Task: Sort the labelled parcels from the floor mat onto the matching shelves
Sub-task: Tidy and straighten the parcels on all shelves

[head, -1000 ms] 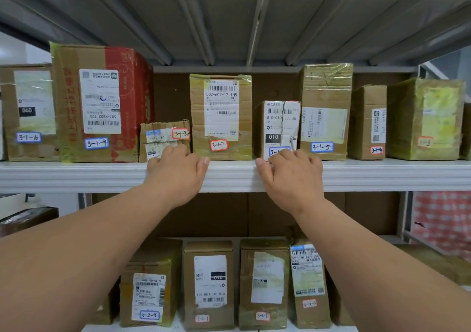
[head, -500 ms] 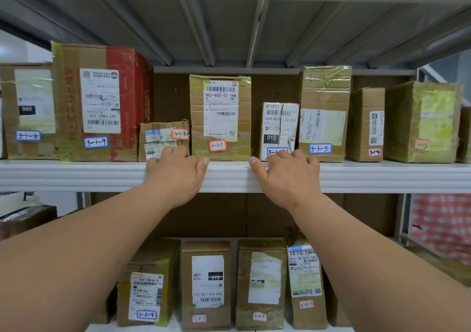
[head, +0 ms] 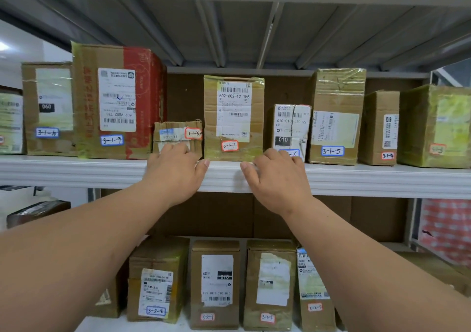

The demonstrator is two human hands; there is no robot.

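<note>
A row of taped cardboard parcels stands on the white upper shelf (head: 76, 171). The parcel tagged 3-1-7 (head: 233, 117) is upright in the middle. My left hand (head: 175, 173) rests on the shelf edge, its fingers against the small parcel tagged 3-1-8 (head: 178, 134). To the right, my right hand (head: 277, 176) rests on the shelf edge, its fingers in front of the white parcel (head: 291, 127) and hiding part of that parcel's blue tag. Neither hand holds anything. The floor mat is out of view.
The big red-and-brown box tagged 3-1-9 (head: 117, 102) stands at the left, with parcels 3-1-5 (head: 336, 117) and 3-1-4 (head: 379, 127) at the right. The lower shelf holds parcels 3-2-8 (head: 156, 285), 3-2-7 (head: 215, 283) and 3-2-6 (head: 270, 283). A shelf deck hangs close overhead.
My right hand has slid a little to the left along the shelf edge. The left hand has stayed in place.
</note>
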